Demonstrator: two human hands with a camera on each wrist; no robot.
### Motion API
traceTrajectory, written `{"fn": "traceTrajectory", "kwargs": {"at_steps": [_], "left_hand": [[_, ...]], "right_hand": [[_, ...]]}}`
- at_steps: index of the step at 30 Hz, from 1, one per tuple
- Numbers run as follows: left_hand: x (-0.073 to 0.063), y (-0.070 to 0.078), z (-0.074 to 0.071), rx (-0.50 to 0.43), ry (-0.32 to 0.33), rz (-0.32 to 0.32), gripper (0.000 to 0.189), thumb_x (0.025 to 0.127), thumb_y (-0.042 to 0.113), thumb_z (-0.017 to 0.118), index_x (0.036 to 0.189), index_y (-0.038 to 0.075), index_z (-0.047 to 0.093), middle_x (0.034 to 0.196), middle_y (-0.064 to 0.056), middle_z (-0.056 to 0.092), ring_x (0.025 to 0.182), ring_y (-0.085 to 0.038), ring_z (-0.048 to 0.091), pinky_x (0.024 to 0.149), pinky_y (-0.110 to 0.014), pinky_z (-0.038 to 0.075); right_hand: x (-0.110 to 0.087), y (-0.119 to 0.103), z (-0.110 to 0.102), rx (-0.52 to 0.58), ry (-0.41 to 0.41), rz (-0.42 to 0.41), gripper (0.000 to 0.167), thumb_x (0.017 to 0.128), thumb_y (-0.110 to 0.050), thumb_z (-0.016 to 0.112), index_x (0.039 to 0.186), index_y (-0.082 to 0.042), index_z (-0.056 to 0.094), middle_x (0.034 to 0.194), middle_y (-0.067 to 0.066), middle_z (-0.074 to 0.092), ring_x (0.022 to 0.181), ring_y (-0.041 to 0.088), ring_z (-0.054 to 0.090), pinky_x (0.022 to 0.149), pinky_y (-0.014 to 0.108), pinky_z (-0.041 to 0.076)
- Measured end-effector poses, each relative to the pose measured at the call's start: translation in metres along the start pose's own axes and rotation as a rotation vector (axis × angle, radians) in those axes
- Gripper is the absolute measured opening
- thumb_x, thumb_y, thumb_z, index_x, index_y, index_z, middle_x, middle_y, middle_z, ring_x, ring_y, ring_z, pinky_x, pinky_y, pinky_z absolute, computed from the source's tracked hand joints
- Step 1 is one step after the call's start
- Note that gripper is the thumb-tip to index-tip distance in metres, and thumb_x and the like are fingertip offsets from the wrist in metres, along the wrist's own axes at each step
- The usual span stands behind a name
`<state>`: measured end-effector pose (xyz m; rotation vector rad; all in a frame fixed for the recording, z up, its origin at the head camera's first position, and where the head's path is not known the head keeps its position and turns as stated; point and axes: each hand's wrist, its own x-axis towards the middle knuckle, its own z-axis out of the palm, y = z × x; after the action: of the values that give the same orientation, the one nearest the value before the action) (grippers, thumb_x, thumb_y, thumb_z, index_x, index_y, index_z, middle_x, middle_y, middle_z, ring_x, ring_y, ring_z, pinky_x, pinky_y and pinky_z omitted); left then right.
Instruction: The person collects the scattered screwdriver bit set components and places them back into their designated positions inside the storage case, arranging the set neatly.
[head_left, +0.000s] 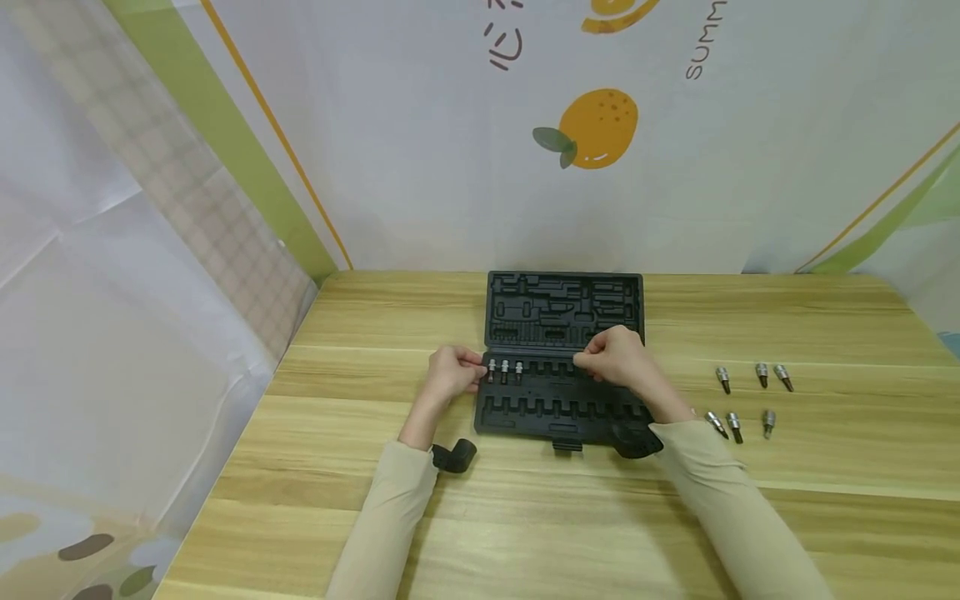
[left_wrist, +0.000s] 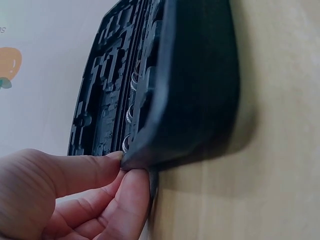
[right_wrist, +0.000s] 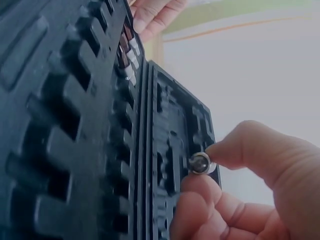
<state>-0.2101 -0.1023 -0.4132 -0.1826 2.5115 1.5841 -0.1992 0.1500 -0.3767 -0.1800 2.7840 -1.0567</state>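
Observation:
An open black plastic socket case [head_left: 555, 389] lies on the table with its lid [head_left: 562, 283] folded back. Three bit sockets [head_left: 505, 371] sit in the left slots of its upper row. My left hand [head_left: 452, 372] pinches the case's left edge near the hinge, thumb on top. Over the upper row, toward the right, is my right hand [head_left: 618, 358]. Its thumb and fingers pinch a bit socket [right_wrist: 201, 163], seen end-on in the right wrist view.
To the right of the case, several loose bit sockets [head_left: 762, 375] lie on the wooden table [head_left: 315, 467]. A printed cloth [head_left: 420, 167] hangs behind the table. The case's latch [head_left: 567, 445] is at its front edge.

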Motion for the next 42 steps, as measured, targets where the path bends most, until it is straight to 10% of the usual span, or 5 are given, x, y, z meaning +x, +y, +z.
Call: {"fn": "traceTrajectory", "kwargs": {"at_steps": [23, 42], "left_hand": [[0.0, 0.0, -0.004, -0.008, 0.0, -0.025, 0.014, 0.083, -0.004, 0.066, 0.097, -0.007, 0.066, 0.082, -0.017, 0.067, 0.06, -0.014, 0.06, 0.057, -0.027, 0.058], [0.002, -0.001, -0.002, -0.022, -0.022, -0.017, 0.015, 0.083, -0.004, 0.066, 0.098, -0.007, 0.066, 0.085, -0.017, 0.066, 0.059, -0.014, 0.06, 0.059, -0.028, 0.058]], "right_hand": [[0.031, -0.039, 0.037, -0.022, -0.13, 0.072, 0.034, 0.084, -0.02, 0.065, 0.055, -0.002, 0.066, 0.043, 0.001, 0.054, 0.043, 0.016, 0.053, 0.042, 0.022, 0.037], [0.046, -0.05, 0.053, -0.211, -0.067, 0.171, 0.035, 0.081, -0.025, 0.069, 0.052, -0.006, 0.062, 0.042, 0.001, 0.05, 0.046, 0.017, 0.055, 0.046, 0.024, 0.039]]}}
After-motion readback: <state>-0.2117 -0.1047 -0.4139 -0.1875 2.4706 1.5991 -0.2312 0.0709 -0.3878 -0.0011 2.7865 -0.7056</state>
